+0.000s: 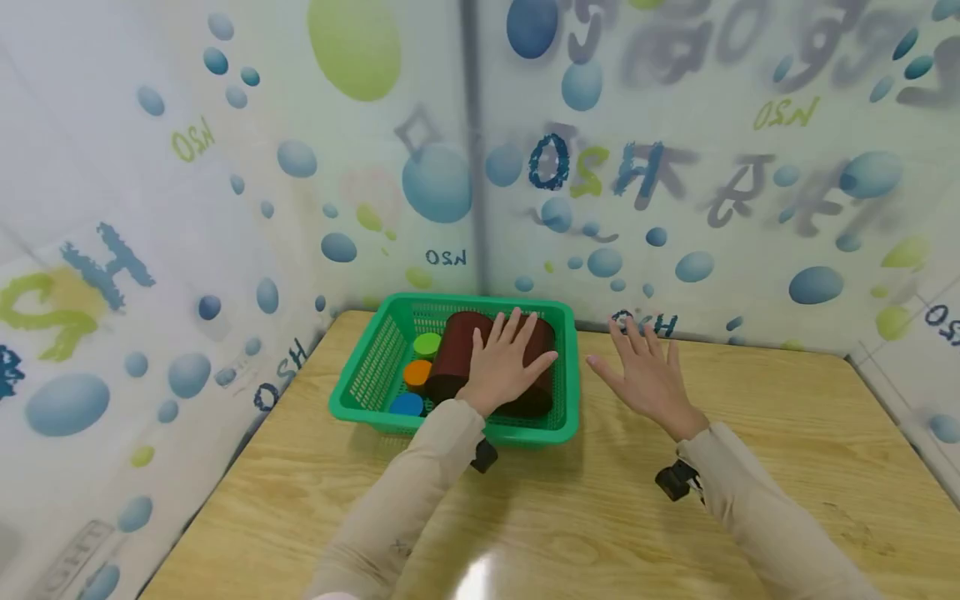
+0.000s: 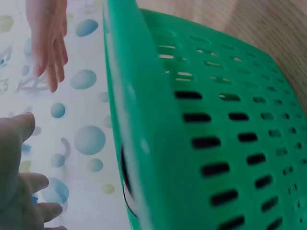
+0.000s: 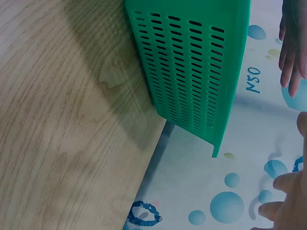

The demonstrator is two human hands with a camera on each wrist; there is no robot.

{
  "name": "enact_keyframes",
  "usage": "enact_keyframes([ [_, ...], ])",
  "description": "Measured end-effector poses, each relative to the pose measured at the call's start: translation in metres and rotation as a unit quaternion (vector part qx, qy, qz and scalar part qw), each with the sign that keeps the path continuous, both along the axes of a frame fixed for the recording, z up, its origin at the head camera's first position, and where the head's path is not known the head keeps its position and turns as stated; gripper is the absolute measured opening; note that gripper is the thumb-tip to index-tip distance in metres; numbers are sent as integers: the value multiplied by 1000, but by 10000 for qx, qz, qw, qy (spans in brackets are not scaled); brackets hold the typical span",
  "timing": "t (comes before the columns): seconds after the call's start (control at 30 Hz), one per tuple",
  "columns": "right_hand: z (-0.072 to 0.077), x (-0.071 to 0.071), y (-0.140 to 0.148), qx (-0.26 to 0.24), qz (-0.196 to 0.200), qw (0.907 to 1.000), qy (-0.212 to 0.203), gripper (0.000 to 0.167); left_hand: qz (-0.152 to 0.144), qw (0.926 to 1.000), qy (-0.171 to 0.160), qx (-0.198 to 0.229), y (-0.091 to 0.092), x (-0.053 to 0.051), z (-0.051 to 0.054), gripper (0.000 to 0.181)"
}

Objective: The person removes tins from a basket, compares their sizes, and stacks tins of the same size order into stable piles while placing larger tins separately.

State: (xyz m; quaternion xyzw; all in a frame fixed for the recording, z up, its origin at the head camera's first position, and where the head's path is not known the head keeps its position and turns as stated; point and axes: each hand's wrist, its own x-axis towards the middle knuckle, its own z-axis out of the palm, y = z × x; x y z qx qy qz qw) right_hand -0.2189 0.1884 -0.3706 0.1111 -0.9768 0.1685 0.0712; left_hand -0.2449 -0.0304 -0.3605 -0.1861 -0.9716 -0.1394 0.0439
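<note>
2 hands spread, left over green basket

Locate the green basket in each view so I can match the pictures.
Head: green basket, just below and left of centre.
Left wrist: basket, centre and right, top to bottom.
Right wrist: basket, upper middle.
Shared landmark: wooden table.
</note>
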Motion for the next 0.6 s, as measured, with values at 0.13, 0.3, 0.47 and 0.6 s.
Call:
enact_keyframes([
  [0.13, 0, 2, 0, -72, 71, 9999, -59, 76, 93, 9996, 136, 229, -11, 0, 1, 71],
  [0.3, 4, 6, -5, -299, 245, 9991, -175, 73, 161, 9953, 496, 821, -34, 2, 3, 69],
  [0.47, 8, 8, -11, -367, 363, 9985, -207, 72, 228, 9899, 661, 1233, -57, 6, 7, 68],
  [0.6, 12, 8, -16, -494, 523, 9971, -261, 77, 314, 9879, 705, 1345, -75, 10, 11, 69],
])
